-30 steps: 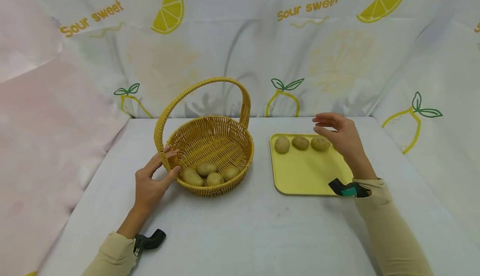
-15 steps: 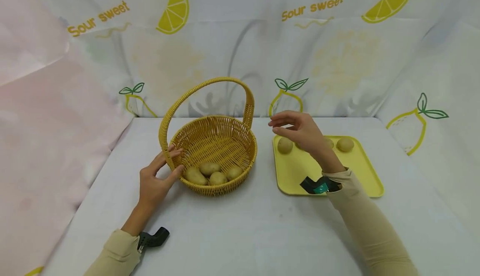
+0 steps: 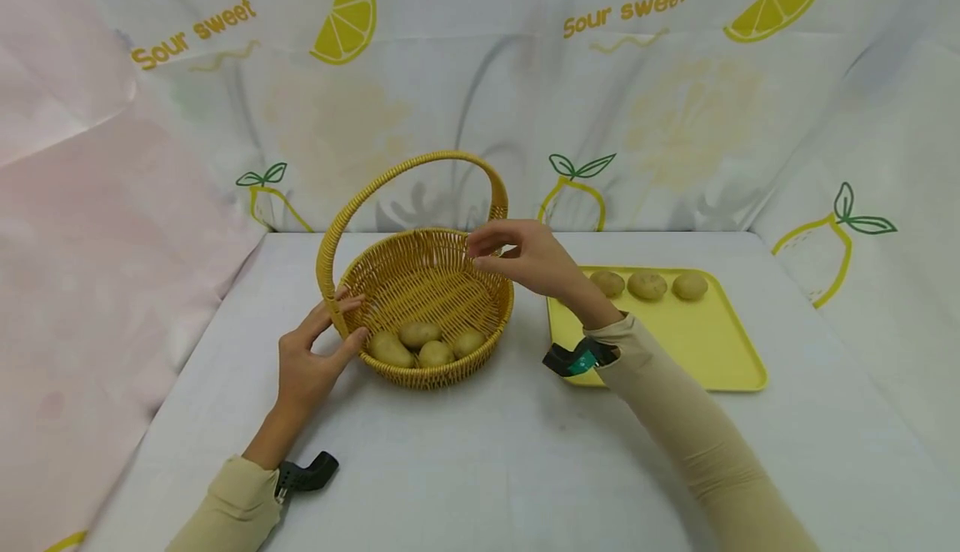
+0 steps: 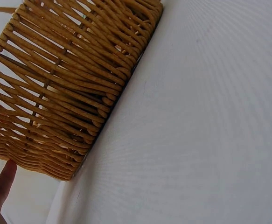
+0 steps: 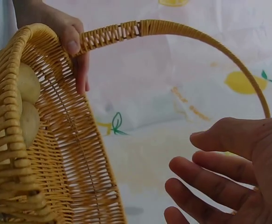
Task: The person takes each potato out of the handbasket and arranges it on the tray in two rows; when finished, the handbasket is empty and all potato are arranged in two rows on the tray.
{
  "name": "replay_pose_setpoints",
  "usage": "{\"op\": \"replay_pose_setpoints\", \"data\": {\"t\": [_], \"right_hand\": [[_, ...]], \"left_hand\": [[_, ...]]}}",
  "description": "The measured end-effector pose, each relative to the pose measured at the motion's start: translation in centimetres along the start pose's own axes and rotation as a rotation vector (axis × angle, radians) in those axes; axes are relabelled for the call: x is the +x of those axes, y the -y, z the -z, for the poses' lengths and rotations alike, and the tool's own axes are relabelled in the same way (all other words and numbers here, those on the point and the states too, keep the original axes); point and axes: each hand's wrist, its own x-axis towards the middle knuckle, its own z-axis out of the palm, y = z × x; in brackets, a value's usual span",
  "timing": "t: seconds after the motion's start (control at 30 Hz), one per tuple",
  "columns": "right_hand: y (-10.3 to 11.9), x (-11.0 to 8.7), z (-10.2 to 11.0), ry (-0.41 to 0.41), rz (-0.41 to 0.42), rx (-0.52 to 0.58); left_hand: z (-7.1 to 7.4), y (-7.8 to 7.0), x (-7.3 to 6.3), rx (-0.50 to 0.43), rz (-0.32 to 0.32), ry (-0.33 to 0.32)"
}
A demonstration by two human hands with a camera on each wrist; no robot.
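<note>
A yellow wicker basket with a tall arched handle stands left of centre in the head view. Several potatoes lie on its near side. My left hand grips the basket's left rim at the foot of the handle, thumb and fingers on either side. My right hand hovers at the basket's right rim, overlapping it in the head view. In the right wrist view its fingers are spread and loosely bent, holding nothing. From the left wrist view, the basket's woven outer wall is seen resting on the table.
To the right lies a yellow tray, partly behind my right forearm. Three potatoes show in a row along its far side. A white cloth covers the table, and a lemon-print curtain hangs behind it.
My right hand has travelled left from over the tray to the basket's right rim, uncovering the tray's right-hand potatoes and hiding the leftmost one. The left hand keeps its hold on the basket.
</note>
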Motion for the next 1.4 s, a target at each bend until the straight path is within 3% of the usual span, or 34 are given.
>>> {"op": "replay_pose_setpoints", "data": {"t": [0.1,0.27,0.5,0.7,0.87,1.03,1.4], "right_hand": [[-0.1,1.3,-0.8,0.059,0.019,-0.001],[-0.5,3.3,-1.8,0.192,0.029,0.087],[-1.6,5.6,-3.3,0.444,0.046,0.148],[-2.7,7.2,-5.2,0.713,0.058,0.203],[-3.2,8.3,-6.7,0.878,0.012,0.204],[-3.5,8.8,-7.9,0.96,-0.012,0.199],[-5.8,9.0,-9.1,1.004,-0.07,0.179]], "left_hand": [[0.0,0.1,-0.1,-0.001,0.002,-0.002],[0.0,0.2,-0.1,0.001,0.004,-0.002],[0.0,0.0,0.0,0.003,-0.001,-0.005],[0.0,-0.1,-0.1,0.001,-0.003,-0.003],[0.0,-0.3,-0.1,0.013,0.01,-0.002],[-0.1,-0.3,-0.1,0.023,0.012,-0.013],[0.0,-0.2,0.0,0.008,0.02,-0.002]]}}
